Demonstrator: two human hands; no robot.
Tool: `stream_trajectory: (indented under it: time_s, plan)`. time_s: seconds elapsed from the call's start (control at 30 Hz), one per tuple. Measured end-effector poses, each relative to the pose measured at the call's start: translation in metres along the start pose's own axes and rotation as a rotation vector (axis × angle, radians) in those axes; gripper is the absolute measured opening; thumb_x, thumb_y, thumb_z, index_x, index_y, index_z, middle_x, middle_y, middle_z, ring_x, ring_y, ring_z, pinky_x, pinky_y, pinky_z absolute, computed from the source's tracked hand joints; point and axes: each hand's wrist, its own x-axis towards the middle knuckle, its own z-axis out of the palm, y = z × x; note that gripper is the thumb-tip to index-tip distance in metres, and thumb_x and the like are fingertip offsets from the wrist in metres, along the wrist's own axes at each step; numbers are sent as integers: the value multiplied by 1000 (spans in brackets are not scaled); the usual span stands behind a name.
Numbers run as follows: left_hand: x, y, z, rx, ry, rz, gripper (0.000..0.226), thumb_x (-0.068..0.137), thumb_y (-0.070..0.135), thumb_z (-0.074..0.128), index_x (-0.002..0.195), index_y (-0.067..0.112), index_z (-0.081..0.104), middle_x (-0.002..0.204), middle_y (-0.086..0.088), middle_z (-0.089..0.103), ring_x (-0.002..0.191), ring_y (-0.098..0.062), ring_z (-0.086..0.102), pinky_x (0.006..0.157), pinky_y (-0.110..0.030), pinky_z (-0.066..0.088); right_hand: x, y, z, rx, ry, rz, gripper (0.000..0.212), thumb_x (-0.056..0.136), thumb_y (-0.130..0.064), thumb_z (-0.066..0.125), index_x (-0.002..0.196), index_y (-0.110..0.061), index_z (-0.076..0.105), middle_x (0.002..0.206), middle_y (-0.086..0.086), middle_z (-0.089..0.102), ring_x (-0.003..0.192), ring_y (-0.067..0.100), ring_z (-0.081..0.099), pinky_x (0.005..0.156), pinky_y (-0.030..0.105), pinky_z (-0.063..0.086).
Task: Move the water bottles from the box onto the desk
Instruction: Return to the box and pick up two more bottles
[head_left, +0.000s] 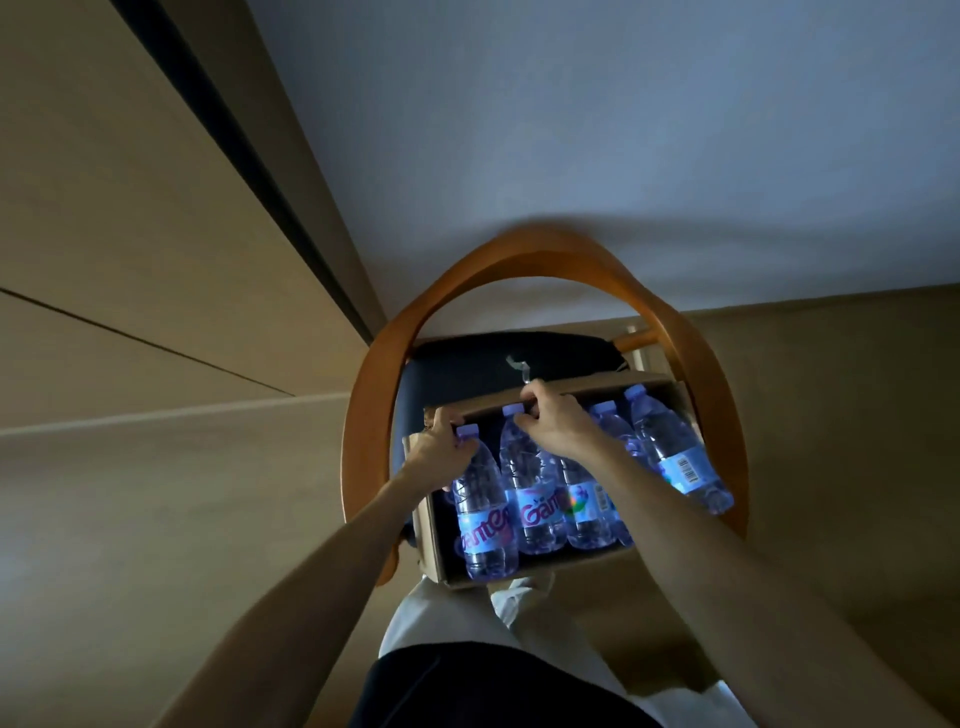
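An open cardboard box (434, 551) rests on the dark seat of a wooden chair and holds several clear water bottles with pale purple caps. My left hand (437, 448) grips the neck of the leftmost bottle (480, 514), just under its cap. My right hand (553, 420) curls its fingers around the top of a middle bottle (535, 499) at the box's far wall. Two more bottles (675, 457) lie at the right end of the box. No desk surface is plainly in view.
The chair's curved wooden backrest (519, 260) arches around the box. A light wall (623, 130) stands behind it. Beige panels (130, 234) with a dark gap run along the left. My legs (467, 649) are right below the box.
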Motion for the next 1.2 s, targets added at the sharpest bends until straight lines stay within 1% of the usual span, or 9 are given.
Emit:
stream_trajectory:
  time_s: [0.13, 0.33, 0.5, 0.63, 0.77, 0.87, 0.93, 1.03, 1.2]
  plan:
    - [-1, 2, 1, -92, 20, 15, 46, 89, 29, 61, 126, 17, 37, 105, -10, 65, 81, -27, 66, 66, -39, 55, 11, -4, 10, 55, -72, 33, 44, 91, -37, 59, 132, -29, 43, 115, 1, 60, 88, 20, 61, 78, 31, 48]
    - [-2, 9, 5, -67, 103, 10, 34, 88, 28, 63, 116, 15, 50, 107, -8, 62, 84, -23, 60, 65, -32, 47, 15, -9, 16, 50, 39, -5, 39, 86, -24, 70, 121, -15, 56, 112, 5, 62, 93, 20, 60, 76, 27, 46]
    - [6, 14, -1, 19, -14, 50, 23, 86, 26, 58, 107, 18, 63, 97, -5, 65, 74, -17, 58, 50, -18, 38, 8, -11, -5, -69, -64, -127, 17, 86, -25, 65, 100, -16, 63, 95, 2, 63, 81, 17, 60, 67, 27, 44]
    - [4, 15, -7, 66, -26, 67, 26, 85, 38, 61, 86, 13, 65, 77, -5, 67, 69, -21, 65, 62, -30, 54, -5, -11, -14, -213, -104, -214, 27, 88, -39, 64, 76, -21, 48, 70, -3, 53, 57, 13, 49, 51, 28, 34]
    - [-11, 15, -7, 158, 38, 67, 58, 66, 68, 46, 86, 14, 54, 80, -6, 62, 78, -31, 67, 66, -37, 55, -25, -8, -16, -374, -122, -248, 29, 92, -44, 55, 85, -16, 48, 69, -2, 48, 61, 19, 50, 55, 32, 36]
    - [-32, 22, -8, 188, 71, 110, 37, 73, 54, 46, 80, 17, 50, 89, -11, 66, 79, -33, 67, 68, -41, 55, -43, 0, -13, -389, -75, -257, 23, 92, -36, 50, 88, -14, 47, 80, 9, 57, 73, 31, 56, 63, 38, 43]
    - [-48, 25, -11, 205, 113, 151, 24, 85, 40, 51, 76, 19, 45, 84, -8, 62, 72, -27, 64, 59, -32, 49, -55, 4, -14, -359, -35, -291, 19, 92, -33, 50, 87, -15, 48, 83, 12, 61, 75, 32, 59, 64, 38, 45]
    - [-72, 25, -14, 283, 158, 214, 21, 92, 36, 51, 84, 18, 50, 83, 0, 58, 68, -16, 59, 55, -25, 45, -74, 8, -19, -349, -2, -326, 16, 92, -33, 48, 84, -20, 47, 88, 11, 62, 77, 30, 60, 66, 38, 45]
    - [-123, 17, -11, 284, 295, 159, 27, 88, 42, 50, 89, 16, 57, 82, -4, 67, 68, -18, 65, 61, -33, 56, -107, 16, -28, -302, 81, -399, 16, 89, -34, 47, 80, -21, 48, 78, 1, 59, 73, 24, 58, 64, 39, 45]
